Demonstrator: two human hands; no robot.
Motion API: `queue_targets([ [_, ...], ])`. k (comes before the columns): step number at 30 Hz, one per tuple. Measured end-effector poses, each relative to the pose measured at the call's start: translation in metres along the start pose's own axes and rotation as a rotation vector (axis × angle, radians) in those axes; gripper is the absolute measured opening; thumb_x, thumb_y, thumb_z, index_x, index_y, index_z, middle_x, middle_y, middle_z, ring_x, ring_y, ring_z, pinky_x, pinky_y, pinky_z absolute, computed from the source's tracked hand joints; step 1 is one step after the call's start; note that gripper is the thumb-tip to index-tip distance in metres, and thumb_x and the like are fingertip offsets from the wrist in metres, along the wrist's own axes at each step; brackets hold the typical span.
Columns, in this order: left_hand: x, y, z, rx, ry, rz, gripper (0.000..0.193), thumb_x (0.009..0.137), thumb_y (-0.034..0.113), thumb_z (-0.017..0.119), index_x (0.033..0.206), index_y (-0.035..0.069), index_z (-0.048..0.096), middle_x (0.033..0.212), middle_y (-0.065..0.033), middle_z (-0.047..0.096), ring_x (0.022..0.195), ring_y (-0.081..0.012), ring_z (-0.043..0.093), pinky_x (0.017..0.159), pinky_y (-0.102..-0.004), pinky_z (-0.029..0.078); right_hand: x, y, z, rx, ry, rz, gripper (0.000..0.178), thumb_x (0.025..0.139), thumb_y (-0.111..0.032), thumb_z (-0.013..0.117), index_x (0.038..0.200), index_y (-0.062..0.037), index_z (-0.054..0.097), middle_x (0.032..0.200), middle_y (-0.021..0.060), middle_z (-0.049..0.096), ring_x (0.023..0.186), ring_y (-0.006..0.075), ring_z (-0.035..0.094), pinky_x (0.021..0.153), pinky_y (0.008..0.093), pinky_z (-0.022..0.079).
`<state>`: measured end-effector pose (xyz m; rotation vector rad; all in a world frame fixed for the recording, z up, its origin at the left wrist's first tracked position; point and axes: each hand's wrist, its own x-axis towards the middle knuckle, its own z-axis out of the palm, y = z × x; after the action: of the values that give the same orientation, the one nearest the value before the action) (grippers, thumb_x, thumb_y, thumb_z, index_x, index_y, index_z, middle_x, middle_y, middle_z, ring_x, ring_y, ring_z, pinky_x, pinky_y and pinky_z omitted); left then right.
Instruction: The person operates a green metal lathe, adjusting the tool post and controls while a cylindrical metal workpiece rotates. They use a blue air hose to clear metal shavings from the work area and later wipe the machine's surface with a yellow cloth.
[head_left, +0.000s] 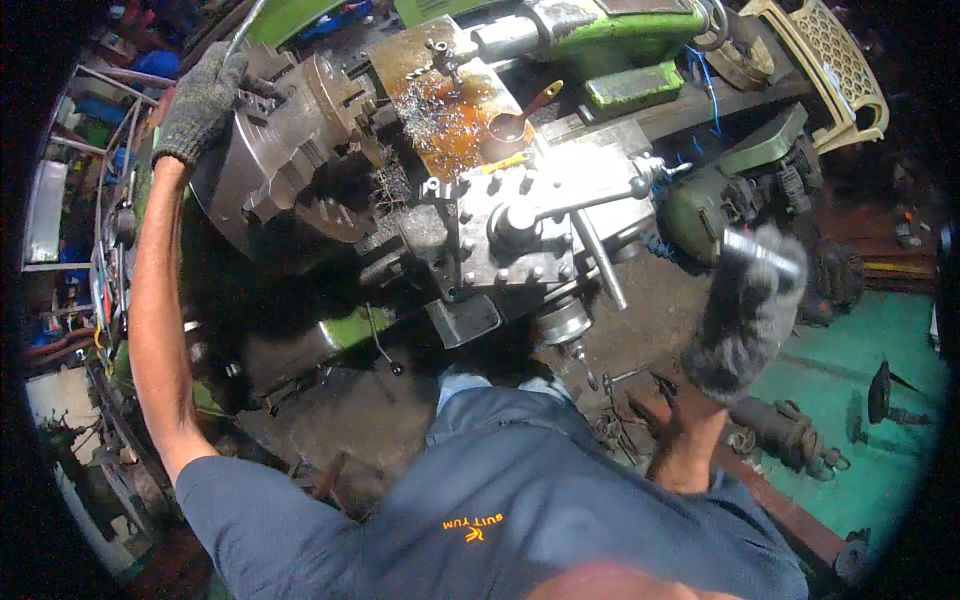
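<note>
Rod: thin, metal (247, 25), at the left fingers, running up and away from them to the top edge.
Metal piece: shiny, blurred (765, 252), at the right fingers, across the top of the glove; exact shape can't be told.
Left hand: grey knit glove (203, 105), arm stretched out; fingers look closed around the lower end of the rod.
Right hand: grey glove (745, 315), blurred; fingers look wrapped around the metal piece, exact grip unclear.
Chuck: big, round, steel (300, 150), just right of the left fingers; whether the glove touches it can't be told.
Tool post: square block with bolts on top (490, 245), left of the right fingers, well apart.
Post handle: long bar with ball end (590, 197), between tool post and right fingers, nearer the latter.
Plate: orange-brown, oily (465, 125), right of the left fingers, beyond the chuck.
Chips: silvery curls (425, 108), scattered on the plate, chuck side.
Cup: brown (497, 150), on the plate, up and left of the right fingers; brush (543, 98) leaning out of it.
Tailstock: green (630, 40), above and left of the right fingers.
Motor: green (695, 222), just beyond the right fingers, partly hidden by the glove.
Lever: black knob (396, 369), below and right of the left fingers, well apart.
Chair: cream plastic (825, 60), above the right fingers, far side.
Floor: green patch (845, 345), right of the right fingers.
</note>
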<state>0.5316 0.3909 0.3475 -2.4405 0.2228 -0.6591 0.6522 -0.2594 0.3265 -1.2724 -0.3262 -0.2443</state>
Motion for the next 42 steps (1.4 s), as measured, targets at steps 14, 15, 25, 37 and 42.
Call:
queue_targets([
  [14, 0.025, 0.007, -0.006, -0.691, -0.303, -0.620, 0.038, 0.105, 0.034, 0.047, 0.125, 0.004, 0.057, 0.106, -0.0170, 0.067, 0.094, -0.0259, 0.063, 0.084, -0.0383, 0.048, -0.127, 0.066, -0.053, 1.129, 0.651, 0.930, 0.017, 0.091, -0.014, 0.070, 0.100, -0.0001, 0.066, 0.096, 0.0120, 0.066, 0.091, 0.0232, 0.065, 0.068, 0.0270, 0.060],
  [15, 0.026, 0.011, -0.012, -0.724, -0.304, -0.642, 0.038, 0.105, 0.035, 0.047, 0.125, 0.004, 0.057, 0.106, -0.0163, 0.067, 0.094, -0.0254, 0.063, 0.084, -0.0381, 0.048, -0.129, 0.068, -0.051, 1.186, 0.669, 0.937, 0.017, 0.091, -0.014, 0.070, 0.100, -0.0001, 0.066, 0.096, 0.0121, 0.066, 0.091, 0.0234, 0.065, 0.068, 0.0271, 0.060],
  [25, 0.009, -0.009, 0.014, -0.741, -0.268, -0.597, 0.039, 0.106, 0.038, 0.047, 0.124, 0.005, 0.058, 0.104, -0.0103, 0.067, 0.093, -0.0200, 0.060, 0.086, -0.0337, 0.048, -0.141, 0.077, -0.039, 1.389, 0.649, 0.913, 0.020, 0.093, -0.016, 0.068, 0.100, 0.0021, 0.064, 0.097, 0.0119, 0.065, 0.095, 0.0233, 0.064, 0.068, 0.0258, 0.059],
  [37, -0.001, -0.016, 0.031, -0.874, -0.232, -0.627, 0.043, 0.106, 0.038, 0.047, 0.132, 0.004, 0.052, 0.109, -0.0128, 0.071, 0.093, -0.0176, 0.065, 0.081, -0.0326, 0.054, -0.147, 0.073, -0.010, 0.842, 0.407, 0.695, 0.026, 0.097, -0.015, 0.062, 0.122, -0.0079, 0.061, 0.102, 0.0108, 0.065, 0.103, 0.0277, 0.063, 0.085, 0.0396, 0.061],
  [42, -0.002, -0.019, 0.027, -0.880, -0.237, -0.618, 0.043, 0.106, 0.038, 0.047, 0.131, 0.003, 0.053, 0.109, -0.0123, 0.071, 0.094, -0.0168, 0.064, 0.082, -0.0325, 0.053, -0.146, 0.062, -0.001, -0.122, 0.076, 0.455, 0.032, 0.091, -0.003, 0.067, 0.122, -0.0070, 0.061, 0.109, 0.0107, 0.067, 0.103, 0.0208, 0.063, 0.087, 0.0330, 0.056],
])
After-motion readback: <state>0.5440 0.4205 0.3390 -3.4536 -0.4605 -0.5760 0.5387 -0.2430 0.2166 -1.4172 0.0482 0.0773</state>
